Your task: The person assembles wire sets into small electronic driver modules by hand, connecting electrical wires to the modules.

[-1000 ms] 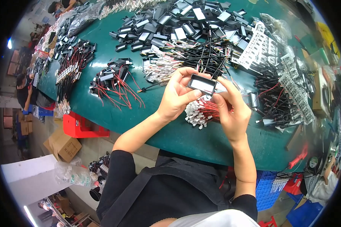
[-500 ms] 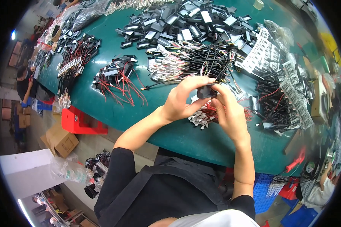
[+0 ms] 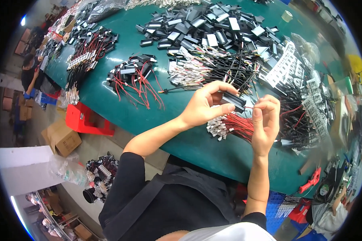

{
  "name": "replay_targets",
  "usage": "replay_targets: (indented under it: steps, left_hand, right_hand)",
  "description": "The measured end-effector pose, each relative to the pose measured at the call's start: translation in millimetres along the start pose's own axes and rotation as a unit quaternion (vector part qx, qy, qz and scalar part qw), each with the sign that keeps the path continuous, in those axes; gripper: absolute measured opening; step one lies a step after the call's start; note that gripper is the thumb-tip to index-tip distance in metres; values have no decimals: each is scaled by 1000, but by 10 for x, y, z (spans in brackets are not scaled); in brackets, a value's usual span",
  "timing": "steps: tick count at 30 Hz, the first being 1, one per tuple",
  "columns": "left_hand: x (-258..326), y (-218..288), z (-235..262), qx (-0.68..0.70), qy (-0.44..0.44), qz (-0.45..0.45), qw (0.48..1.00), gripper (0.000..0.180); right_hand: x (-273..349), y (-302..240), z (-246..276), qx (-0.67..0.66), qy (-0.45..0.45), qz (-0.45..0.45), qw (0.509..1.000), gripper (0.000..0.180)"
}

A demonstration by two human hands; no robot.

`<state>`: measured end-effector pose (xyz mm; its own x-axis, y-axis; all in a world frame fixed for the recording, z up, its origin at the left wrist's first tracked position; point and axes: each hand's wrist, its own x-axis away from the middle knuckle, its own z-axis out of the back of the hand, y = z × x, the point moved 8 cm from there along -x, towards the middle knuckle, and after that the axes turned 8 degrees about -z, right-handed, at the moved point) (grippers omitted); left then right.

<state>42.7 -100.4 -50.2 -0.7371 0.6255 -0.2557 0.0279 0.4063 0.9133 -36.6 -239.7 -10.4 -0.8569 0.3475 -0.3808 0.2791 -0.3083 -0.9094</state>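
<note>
My left hand (image 3: 207,105) grips a small black rectangular module (image 3: 233,100) between thumb and fingers, above the green table (image 3: 189,140). My right hand (image 3: 265,120) is just right of it, its fingertips pinched together on what looks like a thin wire running from the module. Under both hands lies a bundle of red wires with white connectors (image 3: 229,126). Beyond the hands spreads a heap of black wires with white plugs (image 3: 213,68).
A big pile of black modules (image 3: 213,28) fills the table's far side. Modules with red wires (image 3: 132,76) lie to the left, more wired parts (image 3: 305,100) to the right. A red stool (image 3: 86,118) and cardboard box (image 3: 62,138) stand on the floor at left. Another person (image 3: 32,72) sits far left.
My hands have drawn slightly apart. The module now sits in my left hand alone, while my right hand has shifted right and pinches at its end.
</note>
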Motion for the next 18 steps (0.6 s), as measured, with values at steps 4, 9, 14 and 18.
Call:
replay_targets:
  steps: [4,9,14,18]
  left_hand:
    - [-15,19,25,-98,-65,-36,992,18]
    - [-56,-2,56,-110,-112,13,988,24]
    - [-85,268,-93,-371,-228,-162,885,43]
    - [-26,321,-313,-200,-243,-92,945,48]
  right_hand:
    - [-13,61,77,-166,42,-5,985,8]
    - [-82,72,490,-380,133,-15,915,7]
    - [-133,-149,297,-310,5,-7,951,6]
    - [-40,-312,-200,-165,-165,21,972,12]
